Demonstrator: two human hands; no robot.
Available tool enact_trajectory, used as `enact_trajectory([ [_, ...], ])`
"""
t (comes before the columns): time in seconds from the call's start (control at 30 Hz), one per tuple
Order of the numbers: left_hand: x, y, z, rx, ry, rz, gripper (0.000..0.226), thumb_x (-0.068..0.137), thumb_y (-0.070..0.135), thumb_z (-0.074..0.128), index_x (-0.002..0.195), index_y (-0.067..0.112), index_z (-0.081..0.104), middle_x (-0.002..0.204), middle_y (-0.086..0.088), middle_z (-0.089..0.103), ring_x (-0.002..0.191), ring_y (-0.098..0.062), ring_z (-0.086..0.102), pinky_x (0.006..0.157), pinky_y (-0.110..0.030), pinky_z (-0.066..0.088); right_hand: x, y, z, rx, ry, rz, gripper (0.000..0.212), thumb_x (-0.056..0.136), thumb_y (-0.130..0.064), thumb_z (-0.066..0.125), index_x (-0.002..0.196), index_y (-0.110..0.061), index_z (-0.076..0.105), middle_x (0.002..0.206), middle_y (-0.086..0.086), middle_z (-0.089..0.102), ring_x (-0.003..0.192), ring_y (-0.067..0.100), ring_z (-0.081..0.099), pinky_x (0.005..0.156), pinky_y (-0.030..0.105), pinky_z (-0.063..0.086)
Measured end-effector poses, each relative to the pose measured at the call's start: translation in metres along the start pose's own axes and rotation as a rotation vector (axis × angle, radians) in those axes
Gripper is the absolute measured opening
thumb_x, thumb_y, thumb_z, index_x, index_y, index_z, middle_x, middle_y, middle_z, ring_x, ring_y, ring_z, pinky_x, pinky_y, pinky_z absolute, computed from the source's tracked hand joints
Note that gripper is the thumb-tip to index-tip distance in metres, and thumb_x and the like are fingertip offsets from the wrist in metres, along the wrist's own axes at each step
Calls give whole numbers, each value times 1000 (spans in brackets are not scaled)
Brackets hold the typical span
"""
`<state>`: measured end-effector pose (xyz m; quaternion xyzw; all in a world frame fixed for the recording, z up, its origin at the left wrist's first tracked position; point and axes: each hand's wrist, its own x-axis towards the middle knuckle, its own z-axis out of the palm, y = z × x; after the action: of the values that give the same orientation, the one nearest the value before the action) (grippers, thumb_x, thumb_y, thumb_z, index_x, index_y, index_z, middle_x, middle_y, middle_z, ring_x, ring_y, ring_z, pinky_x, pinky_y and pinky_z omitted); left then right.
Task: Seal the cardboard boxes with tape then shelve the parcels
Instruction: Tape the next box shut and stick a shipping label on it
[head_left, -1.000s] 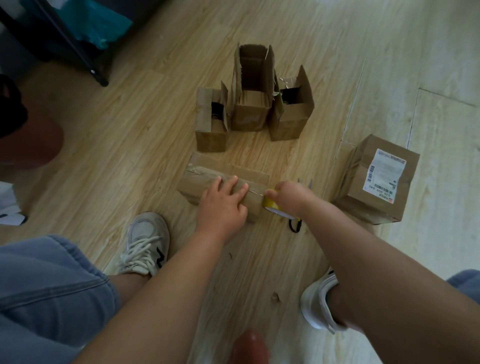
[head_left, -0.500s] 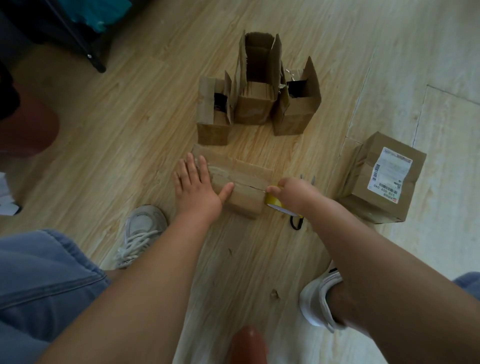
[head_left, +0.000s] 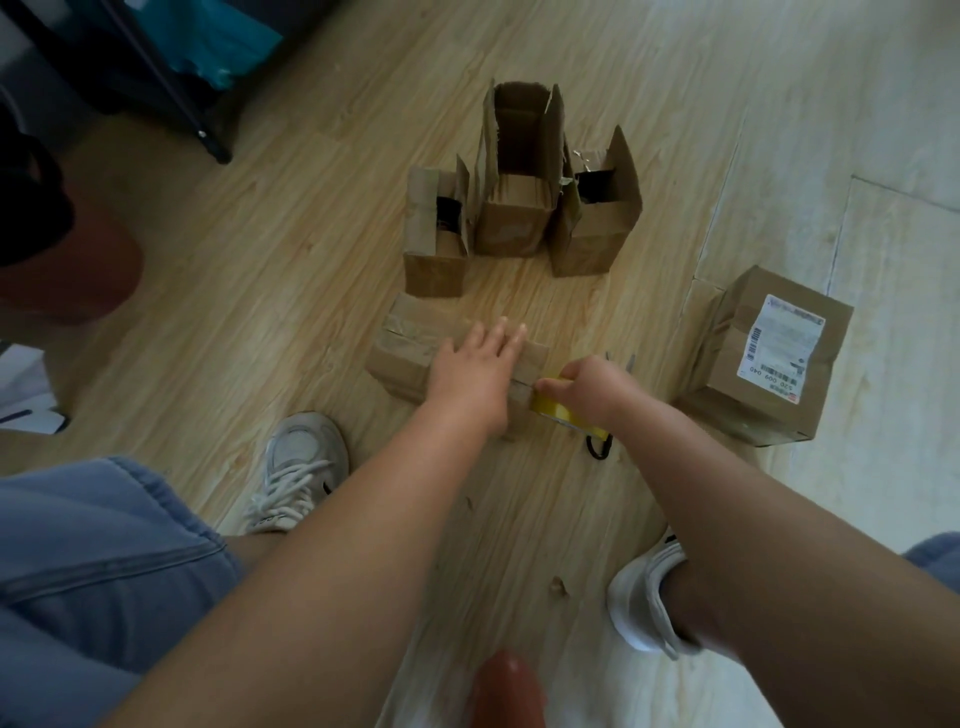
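The box (head_left: 410, 338) lies at twelve o'clock from me, long axis running ten to four, my left hand (head_left: 475, 364) pressing flat on top, fingers straight, my right hand (head_left: 592, 387) gripping the tape roll (head_left: 563, 410) at its four-o'clock end.

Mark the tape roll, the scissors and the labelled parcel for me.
yellow tape roll (head_left: 560, 409): head view, on its yellow outer face.
scissors (head_left: 598, 451): head view, on the black handle loop.
labelled parcel (head_left: 779, 343): head view, on its white shipping label.
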<state>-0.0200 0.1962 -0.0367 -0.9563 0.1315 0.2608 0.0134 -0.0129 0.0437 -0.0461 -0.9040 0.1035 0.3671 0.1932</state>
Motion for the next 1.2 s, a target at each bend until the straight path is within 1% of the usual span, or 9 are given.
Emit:
enact_trajectory([
  [0.1,7,3,1,141,-55,11,117,83,18,71,153,24,-22,164,-1,-17,152,-24,-10,121,-48,18,0,5,3,56,-14,-33,45,94,-55,59,107,-14,67,92,2,65,81,17,62,73,33,53],
  [0.2,7,3,-3,221,-47,27,120,79,22,75,155,19,-19,165,-5,-5,152,-26,-4,119,-50,22,-4,10,-1,140,-50,-77,40,91,-53,65,78,-15,61,73,0,55,66,15,51,62,30,43],
  [0.37,2,-9,-9,148,-1,33,115,76,21,79,157,18,-3,163,-3,6,151,-25,5,118,-52,26,-17,11,-19,176,-95,-137,34,81,-50,77,84,-17,68,83,0,64,77,15,60,66,27,47],
  [0.57,-17,-31,-24,-128,75,71,119,69,25,82,157,20,4,163,2,5,150,-19,7,115,-42,34,-49,-5,-59,131,-106,-242,33,77,-55,78,83,-24,67,86,-3,63,82,14,59,67,27,43],
  [0.8,-29,-14,-18,-351,72,99,133,66,24,85,156,24,-12,165,6,-6,152,-13,-4,119,-41,27,-74,-21,-86,-47,17,-338,48,74,-56,81,63,-16,56,66,-2,49,61,13,45,56,27,33],
  [0.93,-35,-7,-16,-301,104,82,136,63,32,88,155,32,-13,164,8,1,152,-22,4,113,-50,36,-81,-25,-83,-85,14,-379,48,74,-55,81,69,-13,57,67,-1,46,59,12,41,57,28,31],
  [1.1,-34,-24,-13,-425,122,95,134,56,27,90,158,27,3,164,3,10,149,-22,16,117,-41,30,-84,-23,-88,4,-58,-381,54,73,-65,75,66,-15,58,69,-1,50,67,16,48,63,29,35],
  [1.13,-33,-29,-13,-469,126,94,135,54,26,91,158,27,5,164,2,11,149,-21,17,118,-38,28,-84,-21,-87,45,-48,-357,52,74,-67,73,69,-17,61,73,-3,54,70,15,50,64,27,37],
  [1.2,-34,-37,-13,-551,115,90,135,53,20,91,157,30,6,164,3,11,150,-17,15,119,-36,27,-83,-18,-84,184,-28,-292,55,75,-68,71,98,-19,69,99,-2,63,92,16,58,78,29,43],
])
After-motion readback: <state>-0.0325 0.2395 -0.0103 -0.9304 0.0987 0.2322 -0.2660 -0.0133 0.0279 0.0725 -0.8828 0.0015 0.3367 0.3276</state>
